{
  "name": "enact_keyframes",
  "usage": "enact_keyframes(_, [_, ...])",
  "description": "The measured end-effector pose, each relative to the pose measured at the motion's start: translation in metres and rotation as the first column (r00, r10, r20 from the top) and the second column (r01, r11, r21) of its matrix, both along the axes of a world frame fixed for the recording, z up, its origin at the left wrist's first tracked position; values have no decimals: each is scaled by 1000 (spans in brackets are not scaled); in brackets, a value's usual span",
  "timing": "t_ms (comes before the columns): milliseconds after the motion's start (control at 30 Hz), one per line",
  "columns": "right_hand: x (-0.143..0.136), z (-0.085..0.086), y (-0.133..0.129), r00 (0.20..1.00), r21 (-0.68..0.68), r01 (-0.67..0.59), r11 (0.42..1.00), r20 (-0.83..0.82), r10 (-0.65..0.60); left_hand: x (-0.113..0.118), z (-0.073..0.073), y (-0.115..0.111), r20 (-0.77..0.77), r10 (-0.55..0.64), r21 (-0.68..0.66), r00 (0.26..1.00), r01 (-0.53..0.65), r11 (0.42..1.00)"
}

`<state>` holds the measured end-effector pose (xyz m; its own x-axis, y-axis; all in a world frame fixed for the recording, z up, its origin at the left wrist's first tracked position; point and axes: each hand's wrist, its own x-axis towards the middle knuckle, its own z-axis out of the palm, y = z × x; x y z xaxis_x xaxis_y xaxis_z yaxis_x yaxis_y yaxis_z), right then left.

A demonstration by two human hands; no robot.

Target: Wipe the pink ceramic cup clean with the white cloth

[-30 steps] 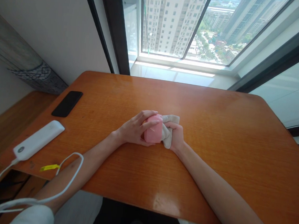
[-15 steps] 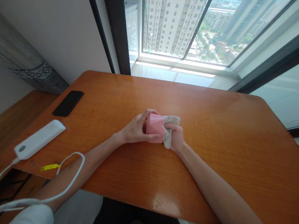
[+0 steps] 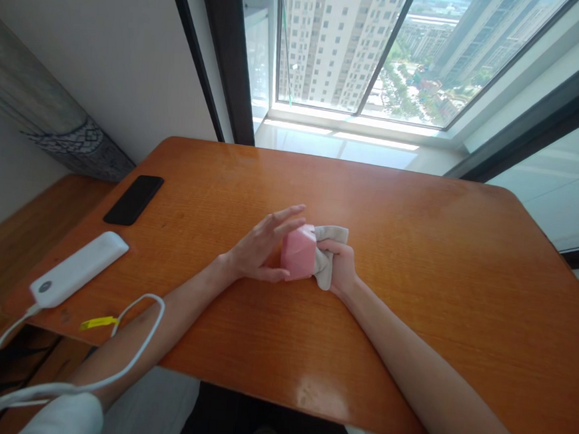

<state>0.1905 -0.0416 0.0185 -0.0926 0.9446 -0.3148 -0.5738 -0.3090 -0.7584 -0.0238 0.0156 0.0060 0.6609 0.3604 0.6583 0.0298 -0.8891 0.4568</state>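
A small pink faceted object (image 3: 298,252), perhaps a cup, is between my two hands above the middle of the table. My left hand (image 3: 266,245) is at its left side with fingers stretched and spread, the thumb at its lower edge. The fingertips reach over its upper edge; whether they touch it I cannot tell. My right hand (image 3: 342,264) is closed on a light grey cloth (image 3: 324,273). This bunched cloth presses against the right side of the pink object, and part of it is hidden by my fingers.
On the wooden table (image 3: 430,275), a black phone (image 3: 134,200) lies at the far left. Nearer stands a white power bank (image 3: 79,269) with a white cable (image 3: 153,330) looping over my left forearm. A yellow tag (image 3: 99,323) hangs on the cable. A window (image 3: 343,47) is behind.
My left fingers have loosened from the pink object and straightened, drawing slightly left. The pink object has turned a little and sits slightly lower. My right hand keeps hold of the cloth.
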Motion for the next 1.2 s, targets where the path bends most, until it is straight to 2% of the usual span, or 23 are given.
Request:
enact_keyframes(67, [0,1,1,1000,1,-3,1000,-18,3,-3,1,4,-109,-11,214,994,34,976])
enact_keyframes(133, [1,3,2,999,-22,2,1000,-35,-2,-3,1,6,-185,59,321,981,4,947])
enact_keyframes(233, [1,3,3,999,-42,7,999,-41,-9,1,-1,4,-182,138,362,974,-64,930])
enact_keyframes(300, [2,1,4,1000,-14,12,1000,-25,-13,4,-1,1,-141,128,335,982,-75,939])
enact_keyframes(400, [3,-4,4,1000,42,17,999,11,-17,7,1,-3,-119,105,192,987,-81,978])
enact_keyframes(500, [3,-8,3,999,63,5,998,37,-7,9,5,-8,-116,101,-118,988,-114,986])
enact_keyframes(600, [3,-8,3,999,55,13,998,29,-14,11,10,-13,-135,111,-387,985,-156,909])
enact_keyframes(733, [3,-6,3,1000,50,19,999,7,-19,13,20,-16,-183,129,-500,975,-205,841])
enact_keyframes(800, [3,-6,3,1000,50,4,999,3,-4,13,23,-16,-190,122,-595,974,-213,775])
enact_keyframes(900, [1,-7,3,1000,45,-11,999,-4,12,16,21,-16,-191,128,-717,973,-227,660])
enact_keyframes(1000, [1,-7,3,1000,54,-5,999,-5,5,18,16,-18,-200,192,-730,961,-277,625])
enact_keyframes(1067, [0,-7,3,1000,66,-9,998,-2,9,18,10,-19,-161,218,-727,963,-265,634])
enact_keyframes(1100, [0,-7,4,1000,73,-10,997,-1,11,17,7,-19,-116,218,-717,969,-233,657])
enact_keyframes(1133, [0,-7,4,1000,77,-10,997,-2,10,16,5,-17,-60,200,-689,978,-185,701])
enact_keyframes(1200, [0,-7,3,1000,79,-2,997,-5,3,10,0,-11,36,116,-529,993,-80,845])
